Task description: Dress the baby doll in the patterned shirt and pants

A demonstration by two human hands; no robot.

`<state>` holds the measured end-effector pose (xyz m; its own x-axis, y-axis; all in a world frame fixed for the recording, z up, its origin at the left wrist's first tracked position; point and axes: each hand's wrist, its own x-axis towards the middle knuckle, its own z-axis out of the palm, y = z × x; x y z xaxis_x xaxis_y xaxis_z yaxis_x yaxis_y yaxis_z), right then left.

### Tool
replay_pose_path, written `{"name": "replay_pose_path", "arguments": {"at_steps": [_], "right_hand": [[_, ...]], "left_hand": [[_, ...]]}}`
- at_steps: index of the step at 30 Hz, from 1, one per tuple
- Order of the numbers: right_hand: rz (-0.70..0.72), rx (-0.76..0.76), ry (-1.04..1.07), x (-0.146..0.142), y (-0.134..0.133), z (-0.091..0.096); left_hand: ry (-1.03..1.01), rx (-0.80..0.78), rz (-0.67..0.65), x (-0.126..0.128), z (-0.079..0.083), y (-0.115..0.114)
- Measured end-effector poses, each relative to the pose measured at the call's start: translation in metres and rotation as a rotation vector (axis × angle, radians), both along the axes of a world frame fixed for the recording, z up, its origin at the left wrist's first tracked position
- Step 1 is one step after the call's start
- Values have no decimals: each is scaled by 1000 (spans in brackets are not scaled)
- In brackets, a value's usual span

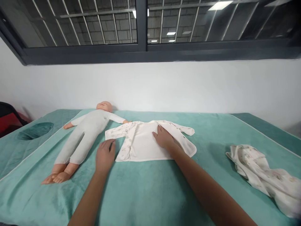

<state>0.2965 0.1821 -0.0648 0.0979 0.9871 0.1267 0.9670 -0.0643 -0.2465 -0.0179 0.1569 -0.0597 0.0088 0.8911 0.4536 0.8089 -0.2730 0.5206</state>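
Observation:
A baby doll (87, 131) in a pale grey bodysuit lies on its back on the teal bed cover (150, 194), head toward the wall. Right of it a small white printed baby jacket (141, 142) is spread out, front flaps folded outward. My right hand (164, 137) lies flat on the jacket's inner panel, fingers stretched out. Flat on the teal cover, fingers together and extended, my left hand (105, 154) rests between the doll's leg and the jacket's left edge. It holds nothing.
A crumpled white printed garment (263, 172) lies at the right of the bed. A round face hole (35, 130) is sunk into the cover at the left. A white wall and dark-framed window stand behind. Something red and black (8, 121) sits at the far left.

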Motion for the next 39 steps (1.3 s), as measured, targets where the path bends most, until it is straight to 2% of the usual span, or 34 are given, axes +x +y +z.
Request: {"name": "replay_pose_path", "arguments": {"at_steps": [3,6,10,13,16,22,27,30,35,39], "right_hand": [[139,23,-64,-13,-22,0],[333,92,-129,-28,-43,1],[588,120,-96,-49,-65,6],[684,130,-48,-63,-73,9],[737,135,-14,-72,-75,9],[819,207,1,-86,-76,13],[776,310,-89,-105,-79,15],[806,305,-141,-110,-80,13],[869,303,-58,-105,-81,15],[786,255,-46,-99,-84,21]], "left_hand": [[-70,-33,-147,5,-3,-31],[28,-16,-297,11,-8,-51],[136,48,-294,16,-13,-53],[106,82,-265,17,-12,-51],[7,102,-222,16,-6,-55],[-214,40,10,13,6,-66],[-231,23,-57,14,6,-67],[-247,28,-23,15,6,-66],[-235,-23,-9,15,7,-66],[-282,-68,44,14,7,-65]]}}
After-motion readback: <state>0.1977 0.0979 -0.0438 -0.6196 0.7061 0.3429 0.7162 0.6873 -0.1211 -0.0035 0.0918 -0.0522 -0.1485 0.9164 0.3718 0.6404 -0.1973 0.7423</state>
